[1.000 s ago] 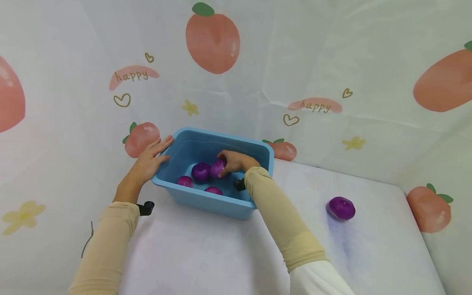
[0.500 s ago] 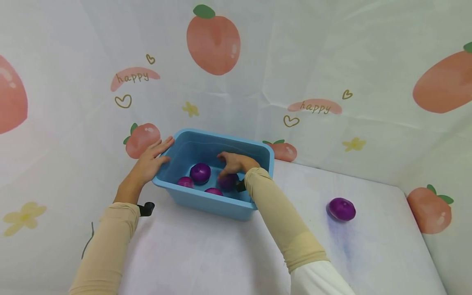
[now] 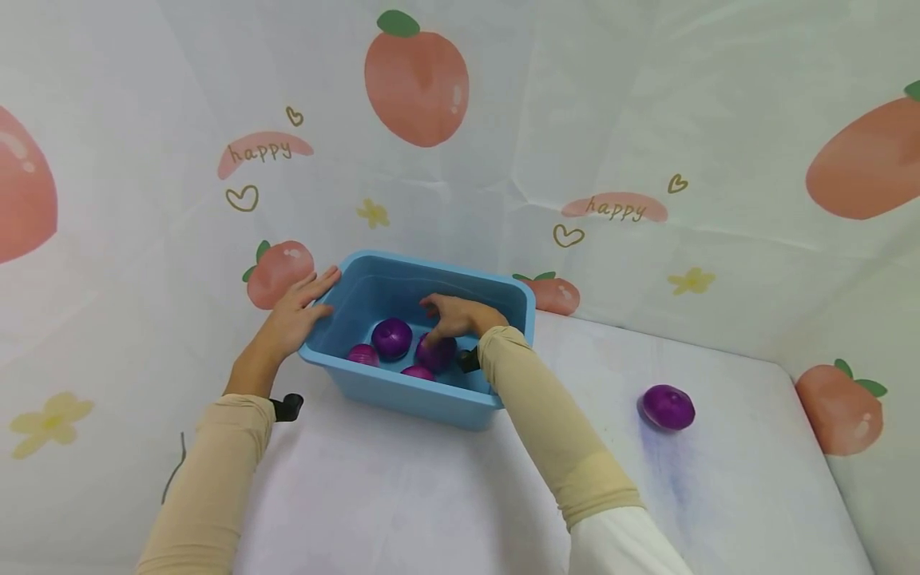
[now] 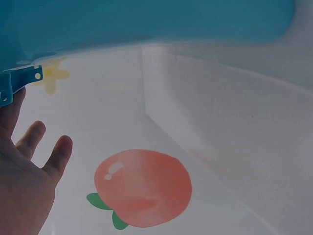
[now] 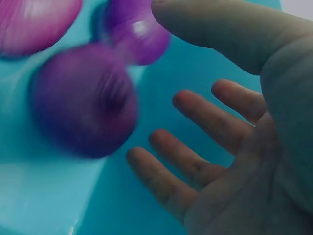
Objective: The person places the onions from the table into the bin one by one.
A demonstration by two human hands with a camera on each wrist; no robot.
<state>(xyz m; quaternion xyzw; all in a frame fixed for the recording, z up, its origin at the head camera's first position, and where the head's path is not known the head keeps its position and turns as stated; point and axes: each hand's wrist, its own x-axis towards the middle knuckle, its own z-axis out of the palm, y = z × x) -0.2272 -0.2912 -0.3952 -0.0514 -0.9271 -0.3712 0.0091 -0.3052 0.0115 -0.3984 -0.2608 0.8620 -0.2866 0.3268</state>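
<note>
In the head view a light-blue plastic tub [image 3: 420,399] holds several red onions. My right hand [image 3: 454,315] is inside it, fingers spread, just above a dark purple onion [image 3: 437,354]. That onion is blurred in the right wrist view, apart from the fingertips [image 5: 139,156], with another purple onion [image 5: 139,34] and a pinker one [image 5: 36,22] behind. My left hand [image 3: 291,315] rests on the tub's left rim, fingers extended. In the left wrist view its fingers lie below the blue rim [image 4: 161,22], close to a small bracket [image 4: 24,78].
A lone red onion [image 3: 668,407] lies on the white-covered table [image 3: 381,495] right of the tub. Behind stands a fruit-printed white cloth backdrop [image 3: 503,96]. Black wrist mounts stick out at both wrists, the left one [image 3: 289,407] beside the tub.
My right hand has let go of the onion it held in the tub. The loose onion shifted toward the tub's front, then rolled slightly left. The left hand stays at the rim.
</note>
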